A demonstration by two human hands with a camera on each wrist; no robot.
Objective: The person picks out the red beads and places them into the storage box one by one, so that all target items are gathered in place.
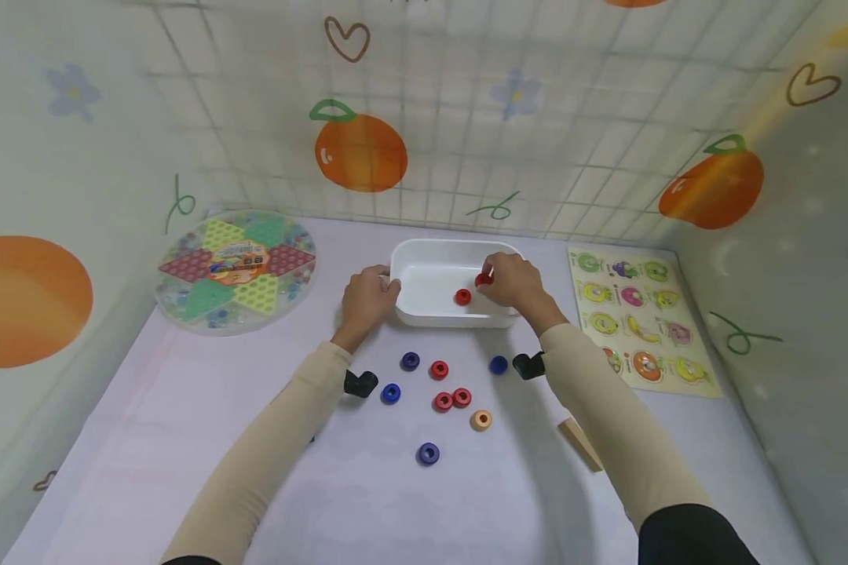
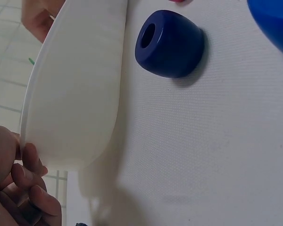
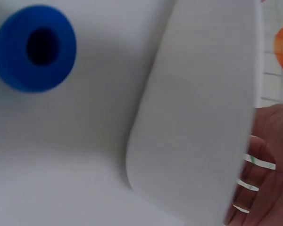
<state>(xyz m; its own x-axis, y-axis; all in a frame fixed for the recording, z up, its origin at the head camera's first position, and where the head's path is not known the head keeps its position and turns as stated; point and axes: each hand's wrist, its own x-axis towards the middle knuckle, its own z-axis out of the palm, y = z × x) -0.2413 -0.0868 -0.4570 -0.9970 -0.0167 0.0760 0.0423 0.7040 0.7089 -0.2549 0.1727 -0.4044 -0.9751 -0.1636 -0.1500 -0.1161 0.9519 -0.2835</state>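
Observation:
A white tray [image 1: 403,263] stands at the table's middle back. My left hand [image 1: 369,298] grips its left rim, fingers [image 2: 26,181] curled by the tray wall [image 2: 80,94]. Over the tray's right side, my right hand [image 1: 510,282] pinches a red ring [image 1: 484,279]. Another red ring [image 1: 462,297] lies inside the tray. Several red, blue and orange rings lie in front of the tray, among them a dark blue ring [image 2: 170,43] and a blue ring [image 3: 34,47] close to the tray wall [image 3: 198,108]. An orange ring [image 1: 481,420] lies nearer to me.
A round checkers board [image 1: 236,267] lies at the back left. A fruit puzzle board [image 1: 639,318] lies at the right. A wooden block [image 1: 579,443] pokes out under my right forearm. Patterned cloth walls close in the table on three sides.

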